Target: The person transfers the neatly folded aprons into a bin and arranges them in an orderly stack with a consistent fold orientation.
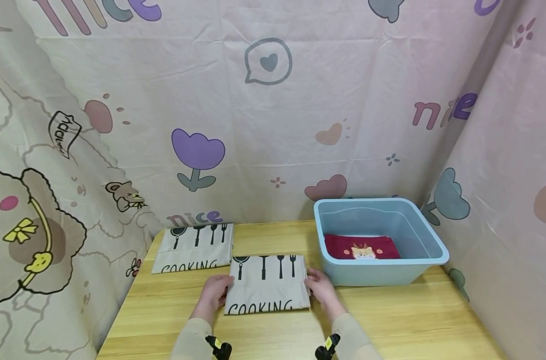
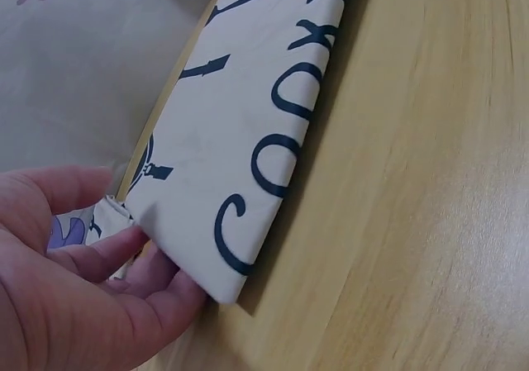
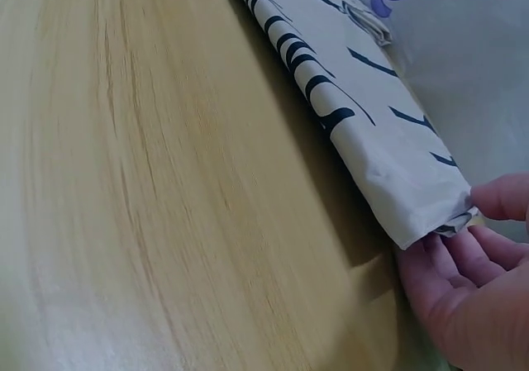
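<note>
Printed curtain (image 1: 273,125) fills the bkgd, w/ a wood-grain table (image 1: 273,337) across the lower part of the frame. Front cloth (image 1: 268,287), folded flat w/ utensil print + COOKING lettering, is at lower centre btwn both hands; its long axis runs L–R across the frame, so each hand has a short end. L hand (image 1: 215,291) holds the L end, fingers curled under; can't tell if the thumb presses on top. R hand (image 1: 322,287) pinches the R end, thumb above, fingers below. Shadow under the near edge suggests it's slightly off the table. Key relation: the bin (image 1: 376,275) stands R of the cloth, at lower right, w/ R hand the nearer one, btwn cloth and bin; the bin's side wall rises on that side. Red cloth (image 1: 362,247) lies inside the bin. Rear cloth (image 1: 193,248), same print, lies up-left, its R edge right by the front cloth's upper L corner; can't tell if they touch.
</note>
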Motion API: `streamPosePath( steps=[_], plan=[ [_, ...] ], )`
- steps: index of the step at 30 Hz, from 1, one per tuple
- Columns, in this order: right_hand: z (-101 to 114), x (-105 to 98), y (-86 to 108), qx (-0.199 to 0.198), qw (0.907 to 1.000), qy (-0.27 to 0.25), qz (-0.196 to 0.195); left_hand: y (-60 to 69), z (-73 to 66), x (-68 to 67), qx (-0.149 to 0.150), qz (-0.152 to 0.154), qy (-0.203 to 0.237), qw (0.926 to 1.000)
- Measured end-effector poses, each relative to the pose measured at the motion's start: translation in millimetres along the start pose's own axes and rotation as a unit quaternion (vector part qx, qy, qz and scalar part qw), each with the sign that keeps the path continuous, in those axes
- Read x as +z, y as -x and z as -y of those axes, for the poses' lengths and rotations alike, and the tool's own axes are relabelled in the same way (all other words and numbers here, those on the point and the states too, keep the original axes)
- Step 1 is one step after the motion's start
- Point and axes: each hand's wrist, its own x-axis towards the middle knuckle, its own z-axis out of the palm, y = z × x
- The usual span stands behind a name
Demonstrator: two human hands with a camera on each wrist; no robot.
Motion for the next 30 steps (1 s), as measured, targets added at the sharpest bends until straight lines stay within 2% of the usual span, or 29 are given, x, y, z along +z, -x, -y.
streamPosePath(
  steps=[4,11,18,25,30],
  plan=[
    [-2,1,-0.8,0.018,0.9985,-0.051,0.014,-1.0,1.0,1.8,0.001,0.009,-0.008,0.9999],
    [-6,1,-2.1,0.032,0.9930,-0.104,0.046,-1.6,4.9,0.5,-0.008,-0.006,-0.006,0.9999],
    [-12,-1,-2.4,0.001,0.9869,-0.131,0.094,-2.2,9.6,-0.8,0.007,-0.019,-0.004,0.9998],
    [-7,4,-3.9,0.037,0.9917,-0.107,0.062,-1.7,13.0,0.0,0.008,-0.033,0.009,0.9994],
    [-3,5,-2.6,0.030,0.9936,-0.096,0.051,-1.9,12.6,-1.9,0.005,-0.033,0.008,0.9994]
  ],
)
